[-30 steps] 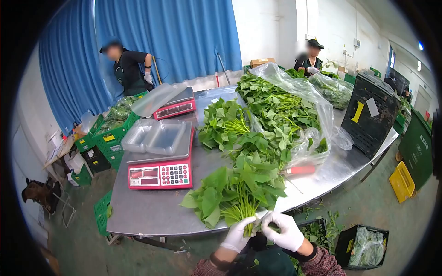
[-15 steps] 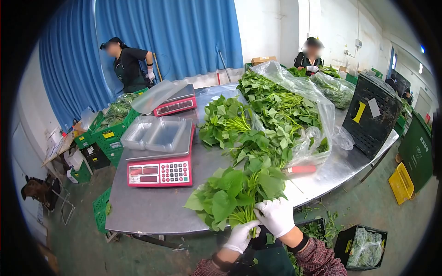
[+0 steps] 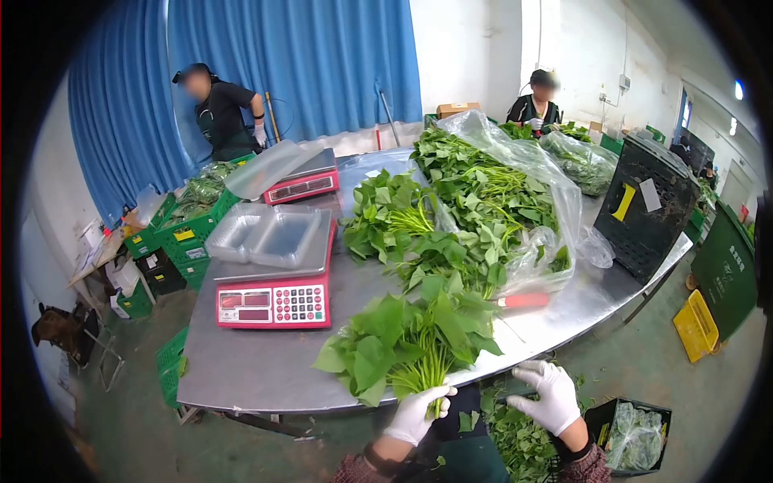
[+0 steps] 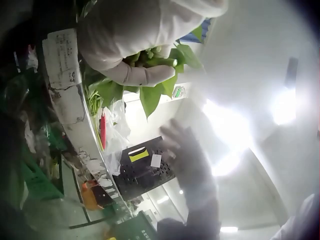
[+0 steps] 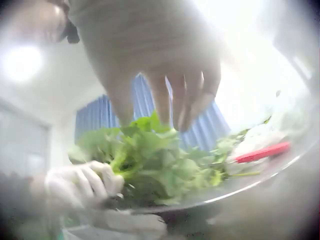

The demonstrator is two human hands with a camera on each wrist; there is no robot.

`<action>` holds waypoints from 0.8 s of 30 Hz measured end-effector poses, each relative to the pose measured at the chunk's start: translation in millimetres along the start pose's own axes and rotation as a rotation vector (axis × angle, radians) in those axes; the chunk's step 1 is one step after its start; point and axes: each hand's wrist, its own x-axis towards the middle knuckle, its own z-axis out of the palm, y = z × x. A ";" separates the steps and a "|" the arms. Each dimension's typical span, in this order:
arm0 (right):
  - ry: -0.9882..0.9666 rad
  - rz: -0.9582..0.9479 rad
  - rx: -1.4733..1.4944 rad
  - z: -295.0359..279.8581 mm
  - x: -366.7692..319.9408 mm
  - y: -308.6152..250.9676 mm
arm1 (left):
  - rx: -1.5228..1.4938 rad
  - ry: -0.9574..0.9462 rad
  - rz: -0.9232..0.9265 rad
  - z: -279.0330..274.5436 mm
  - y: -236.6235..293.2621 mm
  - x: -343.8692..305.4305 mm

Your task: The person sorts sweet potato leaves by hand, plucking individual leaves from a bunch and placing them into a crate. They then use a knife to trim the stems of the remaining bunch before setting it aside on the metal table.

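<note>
My gloved left hand [image 3: 415, 414] grips the stem ends of a bunch of leafy greens [image 3: 403, 342] at the table's front edge. Its leaves spread forward over the metal top. In the left wrist view, the left thumb and fingers curl round cut stems [image 4: 160, 61]. Off to the right of the bunch, my gloved right hand [image 3: 549, 398] has its fingers apart and holds nothing, above a crate of loose leaves [image 3: 519, 439]. Between the hands, below the table edge, a loose leaf [image 3: 469, 421] shows. The right wrist view has the right hand [image 5: 150, 55] blurred, fingers extended.
A red scale [image 3: 274, 302] bearing clear plastic trays [image 3: 282, 233] stands left on the table [image 3: 241, 370]. A large heap of greens [image 3: 483, 193] in a plastic bag lies beyond the bunch, near a red handle [image 3: 523, 300]. A black crate [image 3: 644, 205] stands right. Two people work behind.
My right hand first worked at the stems beside the left hand, then came away to the right with its fingers parted. The left hand keeps its grip on the bunch. A loose leaf now shows between them.
</note>
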 end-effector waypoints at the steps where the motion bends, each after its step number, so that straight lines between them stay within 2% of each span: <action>1: 0.080 0.091 0.177 1.2 4.1 -1.6 | 0.040 0.027 0.007 3.8 -2.9 -1.0; 3: 0.233 0.143 0.449 -3.4 25.0 -18.5 | 0.078 0.036 0.011 6.9 -8.0 -3.0; 4: 0.238 0.143 0.455 -4.3 37.0 -28.3 | 0.118 0.046 0.023 8.1 -8.6 -3.8; 6: 0.370 0.105 0.434 -5.6 61.6 -50.0 | 0.150 0.060 0.032 10.8 -9.8 -7.4; 7: 0.355 0.102 0.400 -10.3 72.6 -62.7 | 0.171 0.070 0.036 10.2 -10.1 -9.4; 9: 0.446 -0.048 0.190 14.1 82.9 -57.8 | 0.200 0.081 0.025 -0.1 -13.1 -9.3; 10: 0.490 -0.125 0.201 15.4 80.9 -62.3 | 0.204 0.071 0.020 -6.4 -14.6 -7.8; 11: 0.513 -0.284 0.209 12.4 78.3 -65.2 | 0.203 0.058 0.017 -10.8 -15.8 -5.8; 13: 0.311 -0.347 0.222 6.9 59.5 -75.0 | 0.071 0.070 0.025 -4.1 -7.2 -10.3; 15: 0.234 -0.311 0.275 21.2 44.1 -76.3 | -0.031 0.169 -0.009 -8.9 -4.0 -6.0; 16: 0.184 -0.268 0.283 23.9 40.7 -76.7 | -0.034 0.138 0.014 -4.9 0.4 -7.3; 17: 0.178 -0.268 0.277 30.3 41.3 -74.4 | -0.039 0.108 0.036 0.2 3.6 -10.7; 20: 0.171 -0.054 0.207 47.6 46.9 -69.3 | 0.026 0.035 0.049 -4.9 -5.3 -6.4; 21: 0.172 -0.052 0.207 49.5 49.0 -68.6 | 0.027 0.035 0.049 -8.1 -9.0 -5.5; 23: 0.122 -0.134 0.023 55.7 54.2 -67.3 | 0.116 0.059 0.040 -12.6 -15.5 -3.8; 24: 0.095 -0.144 -0.042 59.6 55.0 -69.2 | 0.146 0.124 0.046 -9.8 -15.6 -5.7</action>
